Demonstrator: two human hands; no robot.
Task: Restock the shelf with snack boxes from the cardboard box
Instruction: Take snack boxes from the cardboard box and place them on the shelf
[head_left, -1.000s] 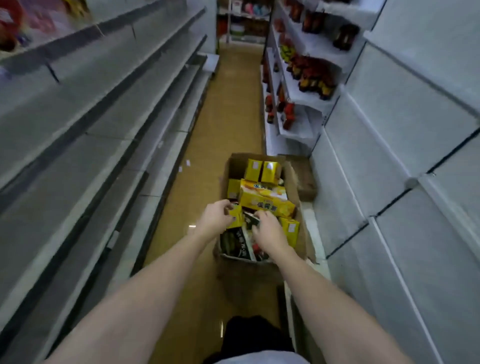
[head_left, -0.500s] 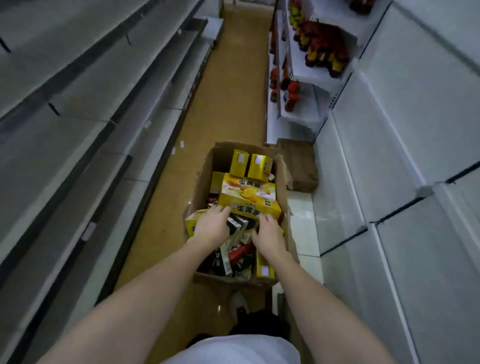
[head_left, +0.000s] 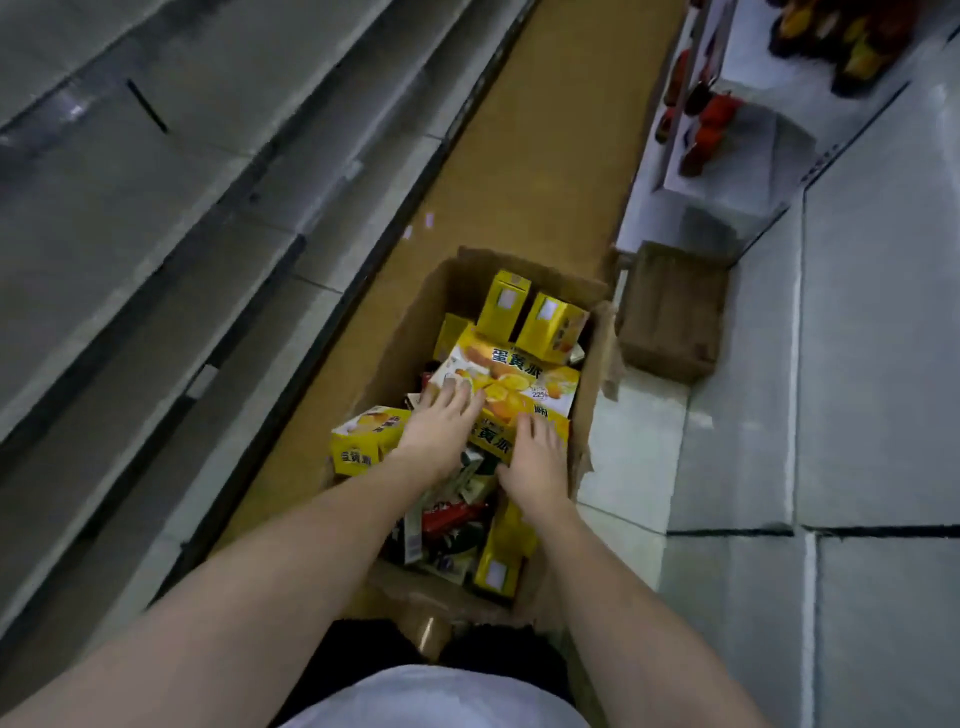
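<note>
Left shelving (head_left: 156, 218): grey tiers run along your left; the price-strip labels are too blurred to read.
Small yellow box (head_left: 363, 439): lies tilted at the left wall of the cardboard box (head_left: 410, 332), printed with yellow characters I cannot make out for certain.
Your left hand (head_left: 441, 426): fingers straight and spread, lying flat on the left part of the large yellow box (head_left: 524, 387); nothing pinched.
Large yellow box: rests on top of the heap inside the cardboard box; its face reads 蛋黄派, with "225" on a small mark at the right.
Your right hand (head_left: 535, 462): fingers extended over the near edge of that same box; whether the thumb hooks beneath, I cannot tell.
Upright yellow boxes (head_left: 530, 317): two stand at the far end, each with a white sticker, unreadable.
Wooden crate (head_left: 670, 312): sits on the floor just right of the cardboard box.
Right shelf (head_left: 753, 171): holds red and dark bottles (head_left: 711, 124), labels blurred.
</note>
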